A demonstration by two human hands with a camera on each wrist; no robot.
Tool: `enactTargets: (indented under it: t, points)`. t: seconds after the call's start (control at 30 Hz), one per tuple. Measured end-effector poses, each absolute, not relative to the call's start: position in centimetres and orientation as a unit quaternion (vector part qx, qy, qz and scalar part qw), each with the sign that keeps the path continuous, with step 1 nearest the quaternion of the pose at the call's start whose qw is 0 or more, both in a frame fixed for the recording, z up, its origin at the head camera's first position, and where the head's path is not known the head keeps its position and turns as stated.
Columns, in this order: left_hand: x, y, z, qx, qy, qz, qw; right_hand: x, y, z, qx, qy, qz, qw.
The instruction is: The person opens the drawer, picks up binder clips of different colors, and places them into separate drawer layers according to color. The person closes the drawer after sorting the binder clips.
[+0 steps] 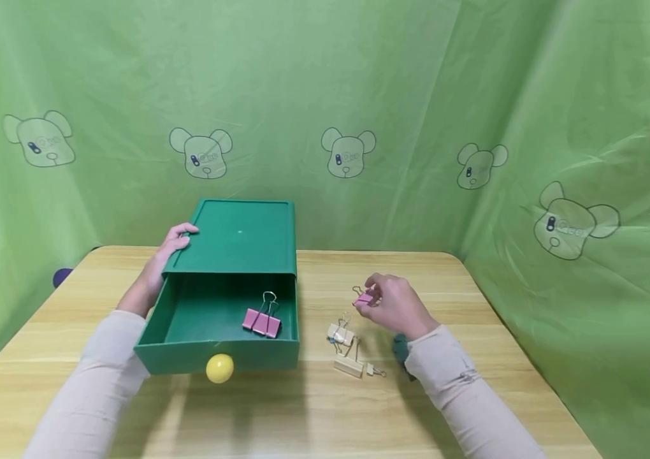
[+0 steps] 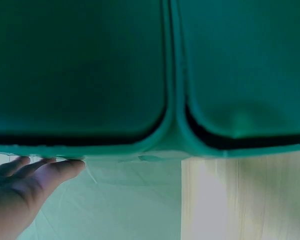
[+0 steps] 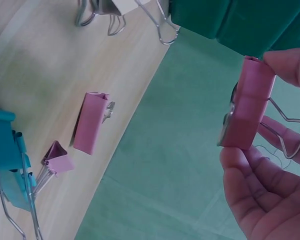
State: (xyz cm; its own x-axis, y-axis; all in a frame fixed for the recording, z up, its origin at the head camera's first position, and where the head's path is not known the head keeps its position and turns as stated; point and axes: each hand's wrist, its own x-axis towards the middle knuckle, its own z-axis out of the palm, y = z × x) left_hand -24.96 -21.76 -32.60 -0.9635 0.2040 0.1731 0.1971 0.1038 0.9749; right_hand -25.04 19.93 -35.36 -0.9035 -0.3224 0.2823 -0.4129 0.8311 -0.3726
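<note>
Behind your table [image 1: 411,264], a green curtain [image 1: 279,70] runs past the top of the head view. Your green cabinet [image 1: 239,233] overfills the left wrist view, so its edges are cut off there. Its drawer [image 1: 187,358] is pulled out, holding one pink clip [image 1: 262,323] near the right wall; the cabinet top hides the drawer's back. Your left hand [image 1: 170,250] rests fairly straight fingers against the cabinet's left side. Your right hand, [image 1: 395,306] well apart from it, pinches a pink binder clip [image 3: 247,104] above the table, right of the drawer. Your right sleeve partly covers a teal clip [image 1: 399,350]. Cream clips [image 1: 349,365] lie bunched nearby, and something blue among them is too small to identify.
</note>
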Motion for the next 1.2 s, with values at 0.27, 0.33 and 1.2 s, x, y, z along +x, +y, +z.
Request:
enactTargets:
  t: [0.27,0.33,1.2]
  points:
    - [-24.9,-21.8,-32.5,0.136,0.742,0.657,0.003,-24.6,19.8,-34.7,0.208,-0.946,0.216,0.12]
    - [-24.9,-21.8,-32.5,0.135,0.742,0.657,0.003,-24.5,19.7,-34.5,0.211,-0.945,0.215,0.126]
    - [-24.9,-21.7,-32.6,0.137,0.739,0.66,0.005,-23.4,18.5,-32.4,0.232,-0.931,0.212,0.184]
